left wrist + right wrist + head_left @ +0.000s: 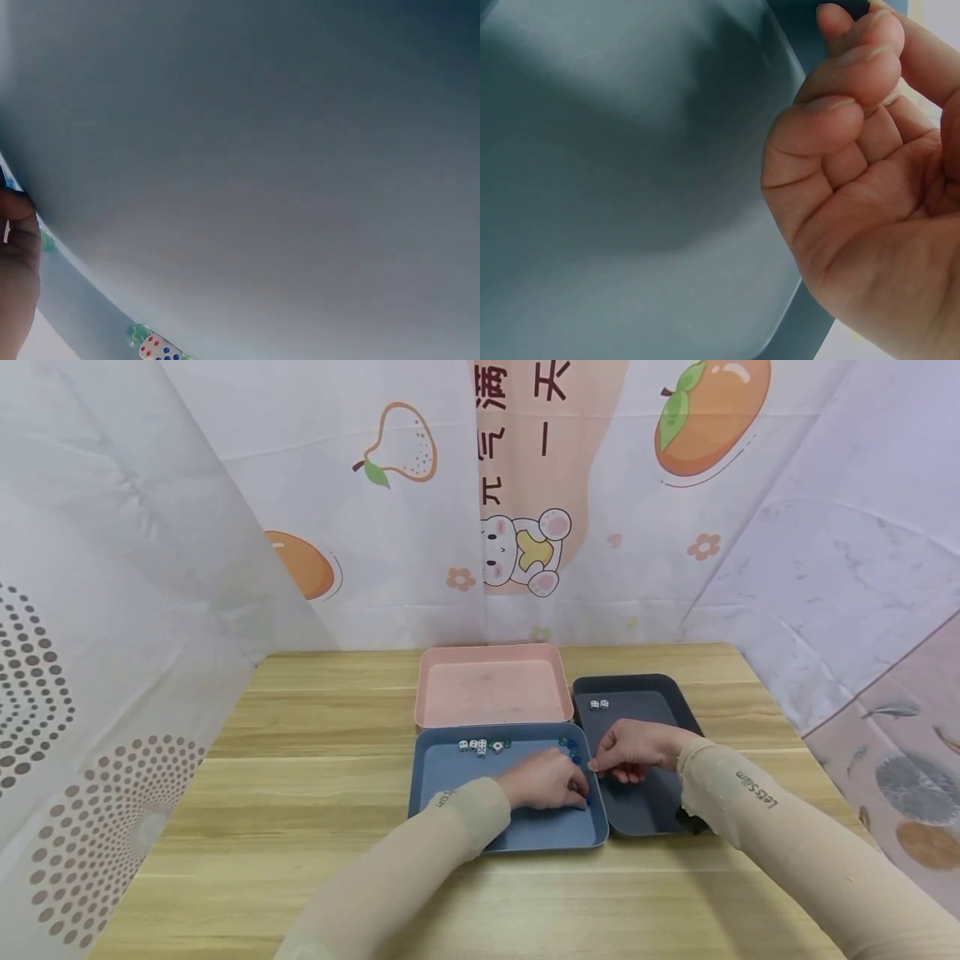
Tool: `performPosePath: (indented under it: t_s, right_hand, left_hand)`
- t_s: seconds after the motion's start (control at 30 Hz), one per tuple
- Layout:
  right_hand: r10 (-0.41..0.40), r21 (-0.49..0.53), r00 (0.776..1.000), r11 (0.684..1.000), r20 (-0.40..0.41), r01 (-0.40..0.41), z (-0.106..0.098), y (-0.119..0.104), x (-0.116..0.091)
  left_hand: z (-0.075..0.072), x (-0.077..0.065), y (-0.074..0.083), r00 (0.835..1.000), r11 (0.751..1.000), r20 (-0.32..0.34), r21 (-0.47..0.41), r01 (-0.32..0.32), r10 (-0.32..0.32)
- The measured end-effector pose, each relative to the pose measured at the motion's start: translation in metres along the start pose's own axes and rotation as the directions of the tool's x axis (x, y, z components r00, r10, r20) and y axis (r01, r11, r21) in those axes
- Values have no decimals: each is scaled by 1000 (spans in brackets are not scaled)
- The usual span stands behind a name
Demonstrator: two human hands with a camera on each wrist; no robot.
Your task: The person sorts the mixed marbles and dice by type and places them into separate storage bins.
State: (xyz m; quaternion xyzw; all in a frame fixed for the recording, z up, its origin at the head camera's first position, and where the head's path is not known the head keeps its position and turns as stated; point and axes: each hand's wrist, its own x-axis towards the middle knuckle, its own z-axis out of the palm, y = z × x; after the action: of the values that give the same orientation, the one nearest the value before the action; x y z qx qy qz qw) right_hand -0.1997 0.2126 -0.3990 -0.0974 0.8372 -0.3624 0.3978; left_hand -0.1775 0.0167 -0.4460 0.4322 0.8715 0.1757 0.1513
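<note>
My left hand is inside the blue tray, its curled fingers pinching at a small blue bead near the right wall. My right hand reaches over the dark grey tray, thumb and index finger pinching its left rim beside the blue tray; the other fingers are curled. Several white dice and green beads lie along the blue tray's far side. More blue beads sit in its far right corner. Two dice lie at the dark tray's far end.
Behind the blue tray stands a pink tray. All the trays sit close together on a wood-grain table. A printed curtain hangs behind the table's far edge. A small black object shows under the right sleeve.
</note>
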Motion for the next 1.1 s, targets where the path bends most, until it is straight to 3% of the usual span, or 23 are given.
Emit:
performPosePath:
  t_s: [0.33,0.57,0.87,1.1]
  right_hand:
    - [13,32,999,999,49,-15,-1,-1,0]
    - [43,82,997,995,60,-47,-1,-1,0]
    - [45,95,997,994,65,-51,0,0,1]
    - [25,102,996,994,90,-34,-1,2,1]
  left_hand:
    - [-9,-8,-9,999,990,-23,-134,-32,29]
    - [-28,-19,-20,993,989,-115,-150,-15,-3]
    - [-57,-33,-36,965,972,-249,-234,24,-84]
    - [-77,-41,-50,939,960,-315,-275,52,-141]
